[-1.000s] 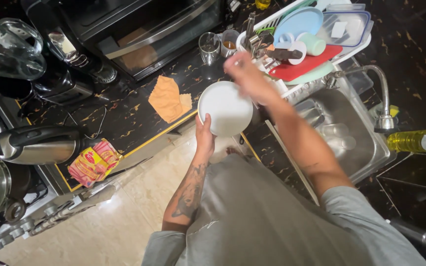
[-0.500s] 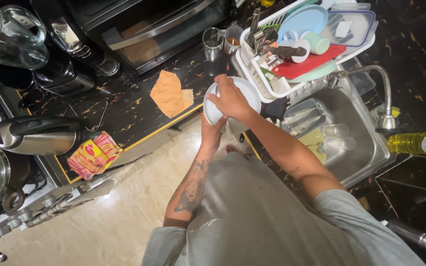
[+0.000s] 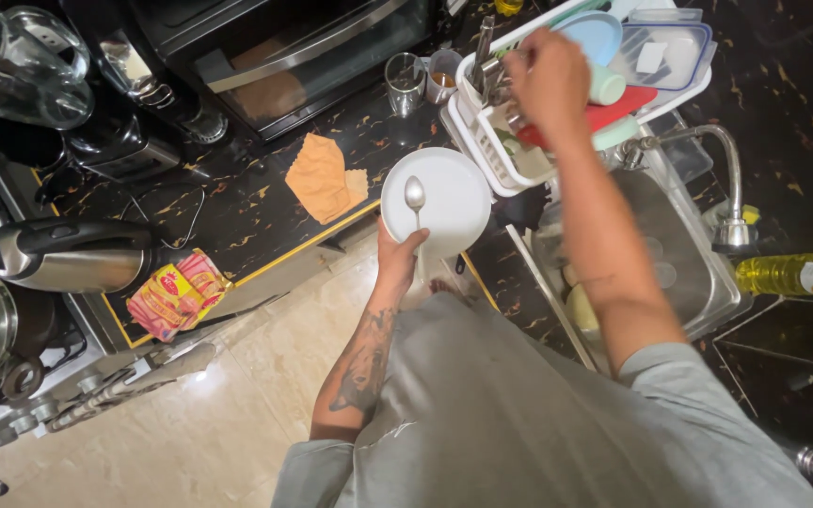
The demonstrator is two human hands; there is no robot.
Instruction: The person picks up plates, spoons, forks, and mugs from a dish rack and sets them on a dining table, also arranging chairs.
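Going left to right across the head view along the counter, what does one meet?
Steel kettle → red-and-yellow packet → orange cloth → left hand holding white plate with spoon → right hand at dish rack → tap → oil bottle.

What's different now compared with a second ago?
A spoon now lies on the white plate. The right hand left the plate and reached up into the dish rack. The left hand still holds the plate; the orange cloth stayed put.

Black gold-veined countertop [image 3: 237,212]; beige tile floor [image 3: 228,414]; steel sink [image 3: 698,273]; warm light.
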